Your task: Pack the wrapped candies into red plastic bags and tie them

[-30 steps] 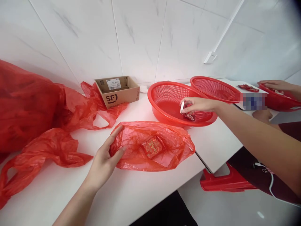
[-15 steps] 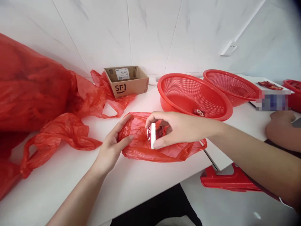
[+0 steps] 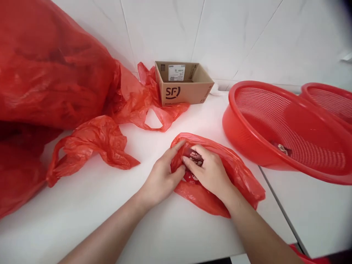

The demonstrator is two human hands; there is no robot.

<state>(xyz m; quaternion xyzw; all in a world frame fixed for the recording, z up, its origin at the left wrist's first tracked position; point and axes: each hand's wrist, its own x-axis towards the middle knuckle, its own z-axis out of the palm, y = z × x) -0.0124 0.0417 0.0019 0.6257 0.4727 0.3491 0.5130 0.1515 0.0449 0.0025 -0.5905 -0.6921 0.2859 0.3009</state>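
A red plastic bag (image 3: 202, 207) lies on the white table with its mouth spread toward me. My left hand (image 3: 162, 176) grips the bag's left edge, thumb inside the rim. Reaching into the opening, my right hand (image 3: 211, 170) has its fingers closed on a dark red snack packet (image 3: 195, 157) with pale lettering. Just below it in the bag shows a brighter red packet (image 3: 189, 178). My right fingertips are partly hidden behind the hand and the packet.
A large red mesh basket (image 3: 247, 126) stands to the right with a small wrapped packet (image 3: 283, 148) in it; another red basket (image 3: 319, 86) is behind. An SF cardboard box (image 3: 189, 94) sits by the wall. Big red bags (image 3: 55, 80) and a crumpled bag (image 3: 93, 141) occupy the left.
My right hand has lowered the packet deeper into the bag, and my two hands are closer together. The view has swung right-to-left scenery: baskets and box now appear farther right.
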